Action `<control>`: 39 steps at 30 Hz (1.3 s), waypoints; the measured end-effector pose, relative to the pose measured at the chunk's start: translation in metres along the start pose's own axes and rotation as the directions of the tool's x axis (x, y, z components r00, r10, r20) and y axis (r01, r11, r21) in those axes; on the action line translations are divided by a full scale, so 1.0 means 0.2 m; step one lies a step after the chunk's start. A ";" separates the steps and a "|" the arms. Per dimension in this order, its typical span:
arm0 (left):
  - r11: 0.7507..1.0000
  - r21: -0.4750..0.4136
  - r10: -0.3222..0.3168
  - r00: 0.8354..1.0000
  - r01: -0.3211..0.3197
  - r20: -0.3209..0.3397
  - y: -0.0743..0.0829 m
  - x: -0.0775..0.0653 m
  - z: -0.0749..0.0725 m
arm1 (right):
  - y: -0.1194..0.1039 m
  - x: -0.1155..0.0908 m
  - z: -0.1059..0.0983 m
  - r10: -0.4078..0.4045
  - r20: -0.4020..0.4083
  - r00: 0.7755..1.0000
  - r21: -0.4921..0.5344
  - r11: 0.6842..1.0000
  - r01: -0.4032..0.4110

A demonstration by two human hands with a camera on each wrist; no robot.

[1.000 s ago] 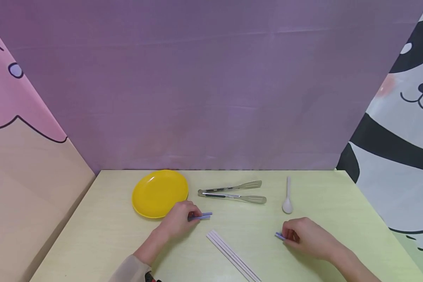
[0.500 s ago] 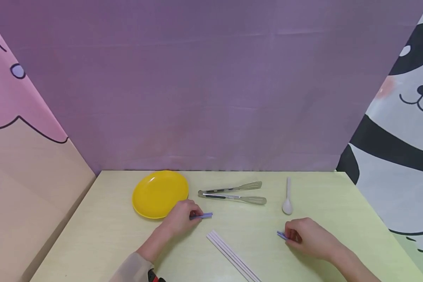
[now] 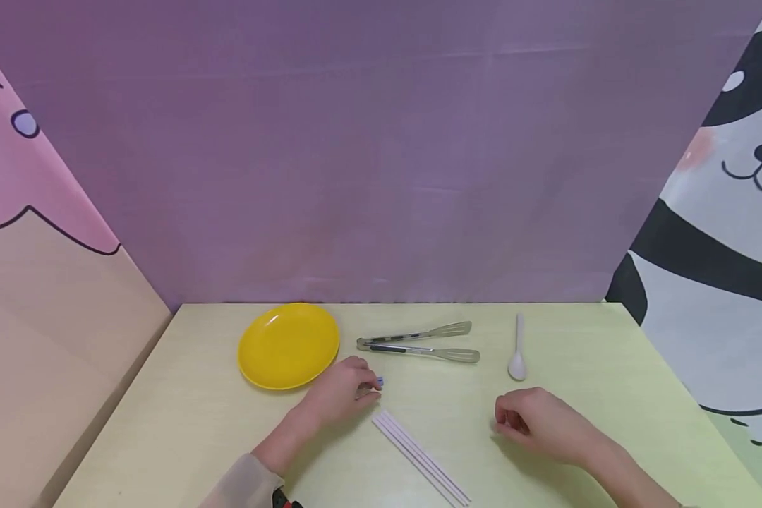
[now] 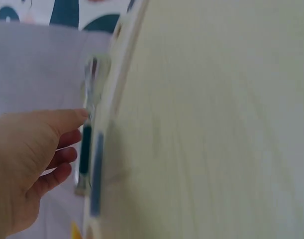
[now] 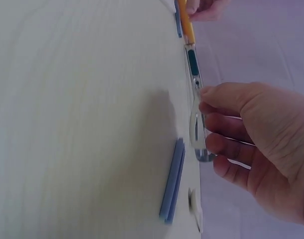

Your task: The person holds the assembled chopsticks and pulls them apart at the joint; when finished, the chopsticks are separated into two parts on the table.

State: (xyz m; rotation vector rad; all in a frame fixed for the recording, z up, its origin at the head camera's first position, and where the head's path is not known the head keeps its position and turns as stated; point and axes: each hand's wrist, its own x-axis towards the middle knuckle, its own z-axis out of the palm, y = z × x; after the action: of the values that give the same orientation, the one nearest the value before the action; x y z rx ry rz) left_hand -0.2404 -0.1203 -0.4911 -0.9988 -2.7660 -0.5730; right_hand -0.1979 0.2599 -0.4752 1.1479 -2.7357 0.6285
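Observation:
My left hand (image 3: 343, 390), fingers loosely bent, hovers over a short blue stick pair (image 3: 379, 382); only its right end shows in the head view. In the left wrist view the blue sticks (image 4: 97, 174) lie on the table, apart from the fingertips. My right hand (image 3: 540, 425) is also loosely curled and holds nothing. Beneath it, hidden in the head view, two short blue sticks (image 5: 172, 181) rest side by side on the table in the right wrist view. Several long pale sticks (image 3: 422, 458) lie slanted between the hands.
A yellow plate (image 3: 288, 346) stands at the back left, beside my left hand. Metal tongs (image 3: 419, 343) lie spread at the back middle, and a pale spoon (image 3: 517, 365) lies behind my right hand. A purple cloth wall (image 3: 394, 155) rises behind the table.
Both hands have let go of their short blue sticks, which stay on the table. The left hand has shifted a little right, the right hand a little left.

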 end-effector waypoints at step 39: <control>0.961 0.093 0.228 0.935 -0.262 0.273 0.30 0.07 0.06 | -0.28 0.24 0.22 -0.125 0.235 0.964 0.183 0.980 0.082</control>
State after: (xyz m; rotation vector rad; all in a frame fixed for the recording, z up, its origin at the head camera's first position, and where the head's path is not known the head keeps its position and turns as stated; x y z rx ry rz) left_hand -0.2129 -0.0648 -0.4809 -1.4535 -2.7840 -0.2381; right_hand -0.1898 0.1748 -0.4846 1.4915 -2.8414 0.7684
